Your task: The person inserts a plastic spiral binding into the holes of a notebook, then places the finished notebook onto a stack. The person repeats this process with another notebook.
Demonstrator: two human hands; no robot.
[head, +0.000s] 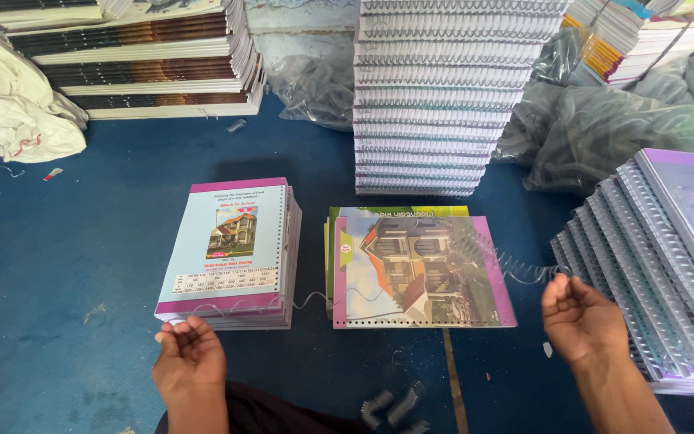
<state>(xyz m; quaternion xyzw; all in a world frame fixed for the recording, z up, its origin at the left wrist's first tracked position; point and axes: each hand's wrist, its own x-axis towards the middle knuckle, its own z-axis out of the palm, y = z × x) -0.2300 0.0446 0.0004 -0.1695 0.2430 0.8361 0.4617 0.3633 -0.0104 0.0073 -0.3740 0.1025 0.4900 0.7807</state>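
Both my hands are out in front of me, held apart above the floor. My left hand is low and close to my body, palm turned up, its fingers curled loosely inward, pinching nothing I can make out (the tips are a little blurred). My right hand sits farther out to the side and a bit higher, also cupped, thumb folded toward the fingertips, with the bare forearm running back to the lower right.
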